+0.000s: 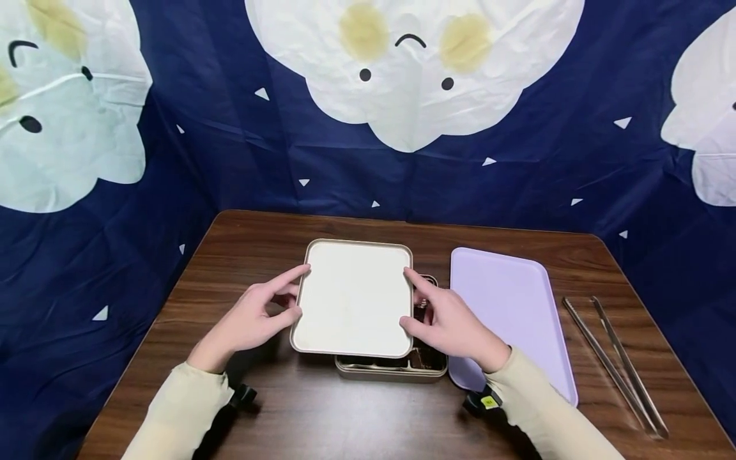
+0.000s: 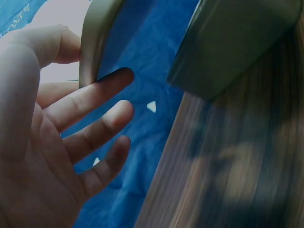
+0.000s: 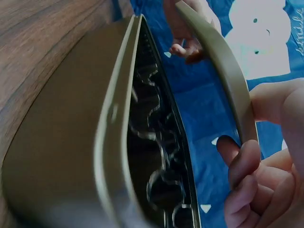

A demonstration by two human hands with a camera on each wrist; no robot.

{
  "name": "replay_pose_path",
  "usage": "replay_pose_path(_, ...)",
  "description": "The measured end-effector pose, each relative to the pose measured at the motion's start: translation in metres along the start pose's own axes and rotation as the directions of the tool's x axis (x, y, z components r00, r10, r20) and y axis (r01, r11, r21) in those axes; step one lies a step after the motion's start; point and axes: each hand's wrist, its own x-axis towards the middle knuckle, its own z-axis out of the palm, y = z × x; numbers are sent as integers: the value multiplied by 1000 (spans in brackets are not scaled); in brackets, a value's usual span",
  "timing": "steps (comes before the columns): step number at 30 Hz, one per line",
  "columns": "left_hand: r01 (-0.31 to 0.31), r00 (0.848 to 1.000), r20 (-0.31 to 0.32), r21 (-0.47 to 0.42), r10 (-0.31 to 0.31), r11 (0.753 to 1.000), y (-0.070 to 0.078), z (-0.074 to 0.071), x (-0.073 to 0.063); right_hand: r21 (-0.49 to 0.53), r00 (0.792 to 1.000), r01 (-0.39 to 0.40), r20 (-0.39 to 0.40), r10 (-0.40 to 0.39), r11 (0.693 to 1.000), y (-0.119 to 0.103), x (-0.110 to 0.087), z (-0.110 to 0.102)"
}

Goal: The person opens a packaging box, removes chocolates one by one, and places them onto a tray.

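A square lid with a white top and a bronze rim (image 1: 353, 297) is held level by both hands. My left hand (image 1: 253, 319) pinches its left edge, with thumb and index finger on the rim; the other fingers spread below in the left wrist view. On the opposite edge, my right hand (image 1: 457, 322) grips the rim, some fingers bent under it. Beneath the lid, and apart from it, stands a bronze box (image 3: 61, 123) on the table. Its dark inside shows wavy, shiny dividers (image 3: 159, 137) in the right wrist view; most of it is hidden from above.
To the right of the box lies a lilac tray (image 1: 506, 287), partly under my right forearm. Metal tongs (image 1: 618, 370) rest farther right on the brown wooden table (image 1: 253, 236). A dark blue cloth (image 1: 402, 185) with white clouds hangs behind and at the sides.
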Motion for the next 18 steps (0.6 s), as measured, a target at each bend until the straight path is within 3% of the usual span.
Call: replay_pose_path(18,14,1000,6,113,-15,994,-27,-46,-34,-178,994,-15,105,34,984,-40,46,37)
